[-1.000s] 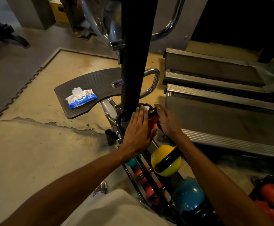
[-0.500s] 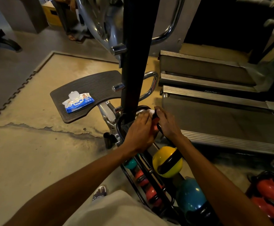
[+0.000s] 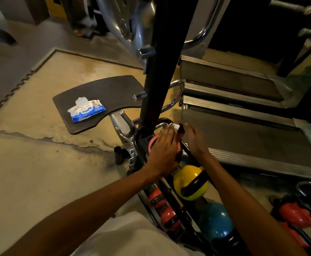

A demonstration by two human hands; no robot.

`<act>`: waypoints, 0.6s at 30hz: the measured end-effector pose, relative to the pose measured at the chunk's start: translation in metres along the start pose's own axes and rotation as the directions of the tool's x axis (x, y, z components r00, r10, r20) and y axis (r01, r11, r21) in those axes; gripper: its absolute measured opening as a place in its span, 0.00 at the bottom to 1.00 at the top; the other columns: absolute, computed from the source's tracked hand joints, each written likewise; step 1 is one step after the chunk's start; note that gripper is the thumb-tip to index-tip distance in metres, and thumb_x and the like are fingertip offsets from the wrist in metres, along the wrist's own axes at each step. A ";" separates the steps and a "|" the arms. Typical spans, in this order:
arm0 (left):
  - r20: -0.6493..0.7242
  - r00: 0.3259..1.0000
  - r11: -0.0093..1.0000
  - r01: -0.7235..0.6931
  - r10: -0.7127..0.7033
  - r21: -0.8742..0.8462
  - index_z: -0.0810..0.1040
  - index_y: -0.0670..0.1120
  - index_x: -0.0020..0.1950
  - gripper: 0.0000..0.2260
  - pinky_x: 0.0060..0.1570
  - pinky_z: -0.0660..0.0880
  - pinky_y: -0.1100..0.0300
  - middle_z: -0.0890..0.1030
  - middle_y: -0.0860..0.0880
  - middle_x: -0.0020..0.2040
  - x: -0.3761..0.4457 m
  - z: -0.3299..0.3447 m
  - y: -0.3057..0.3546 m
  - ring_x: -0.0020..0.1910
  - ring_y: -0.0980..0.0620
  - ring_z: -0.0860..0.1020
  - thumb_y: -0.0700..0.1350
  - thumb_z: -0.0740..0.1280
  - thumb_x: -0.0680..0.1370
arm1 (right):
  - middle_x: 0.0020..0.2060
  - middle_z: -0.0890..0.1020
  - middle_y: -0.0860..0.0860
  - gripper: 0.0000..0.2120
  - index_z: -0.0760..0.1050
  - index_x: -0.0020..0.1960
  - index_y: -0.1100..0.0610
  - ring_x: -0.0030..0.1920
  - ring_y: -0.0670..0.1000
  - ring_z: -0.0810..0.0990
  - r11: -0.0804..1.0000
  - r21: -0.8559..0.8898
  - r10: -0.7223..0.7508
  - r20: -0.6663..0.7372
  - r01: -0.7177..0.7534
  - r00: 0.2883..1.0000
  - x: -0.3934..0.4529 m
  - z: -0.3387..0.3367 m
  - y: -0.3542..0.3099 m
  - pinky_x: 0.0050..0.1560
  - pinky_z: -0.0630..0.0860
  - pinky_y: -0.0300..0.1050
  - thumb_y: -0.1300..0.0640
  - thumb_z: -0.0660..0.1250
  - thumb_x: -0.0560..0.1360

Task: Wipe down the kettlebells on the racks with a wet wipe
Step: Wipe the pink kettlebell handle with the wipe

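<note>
Single view, head-worn, wide-angle. Looks forward and steeply down from above the person's chest; both forearms run up from the bottom edge to the left hand and right hand near frame centre. Kettlebell rack sits close below the lens. Floor and treadmill deck lie farther out. Edges bend with lens distortion.
</note>
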State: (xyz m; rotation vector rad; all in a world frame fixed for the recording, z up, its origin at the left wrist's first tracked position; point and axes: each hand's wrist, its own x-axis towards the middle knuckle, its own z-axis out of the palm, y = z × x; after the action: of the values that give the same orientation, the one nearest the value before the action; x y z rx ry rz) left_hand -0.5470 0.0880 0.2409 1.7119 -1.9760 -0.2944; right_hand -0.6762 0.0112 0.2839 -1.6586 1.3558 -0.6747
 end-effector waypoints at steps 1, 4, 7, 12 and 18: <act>-0.013 1.000 1.000 -0.027 0.027 0.006 0.48 0.38 0.85 0.44 0.82 0.52 0.39 0.50 0.37 0.85 -0.012 0.004 -0.006 0.85 0.39 0.47 0.52 0.71 0.79 | 0.52 0.84 0.47 0.22 0.81 0.63 0.53 0.52 0.38 0.81 1.000 0.005 0.007 -0.007 -0.007 1.000 0.000 0.000 -0.001 0.54 0.73 0.38 0.43 0.52 0.88; -0.033 0.999 0.999 -0.011 0.010 -0.032 0.45 0.37 0.85 0.46 0.82 0.54 0.39 0.48 0.37 0.85 -0.041 0.010 -0.021 0.85 0.40 0.45 0.53 0.70 0.79 | 0.53 0.82 0.43 0.21 0.79 0.66 0.51 0.53 0.34 0.78 0.999 0.017 0.038 -0.016 -0.038 0.999 0.000 0.001 -0.005 0.51 0.68 0.31 0.45 0.51 0.88; -0.058 0.997 0.996 0.051 -0.056 -0.076 0.45 0.38 0.85 0.47 0.82 0.55 0.39 0.52 0.37 0.85 -0.027 0.009 -0.017 0.84 0.39 0.50 0.52 0.72 0.78 | 0.54 0.81 0.43 0.19 0.79 0.62 0.49 0.55 0.34 0.76 0.998 0.012 0.060 -0.022 -0.059 0.998 -0.003 0.004 -0.007 0.52 0.67 0.32 0.44 0.51 0.88; -0.051 0.986 0.983 0.150 -0.156 -0.109 0.45 0.37 0.85 0.55 0.82 0.54 0.38 0.50 0.36 0.85 -0.020 0.012 -0.003 0.85 0.37 0.48 0.51 0.77 0.71 | 0.51 0.80 0.39 0.20 0.79 0.58 0.51 0.53 0.34 0.77 0.995 -0.039 0.092 -0.008 -0.093 0.996 -0.004 0.008 -0.015 0.51 0.67 0.31 0.45 0.50 0.88; -0.081 0.984 0.972 0.143 -0.160 -0.187 0.37 0.36 0.83 0.59 0.82 0.52 0.38 0.37 0.38 0.85 -0.055 0.024 -0.008 0.84 0.39 0.38 0.54 0.77 0.71 | 0.49 0.79 0.43 0.19 0.79 0.61 0.54 0.50 0.34 0.75 0.994 -0.053 0.098 -0.041 -0.100 0.994 -0.006 0.013 -0.024 0.49 0.67 0.30 0.49 0.51 0.89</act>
State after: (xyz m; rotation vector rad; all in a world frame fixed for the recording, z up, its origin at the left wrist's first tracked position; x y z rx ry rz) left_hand -0.5480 0.1365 0.2044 1.7281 -1.6990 -0.4243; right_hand -0.6553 0.0216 0.2996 -1.6163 1.4858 -0.6189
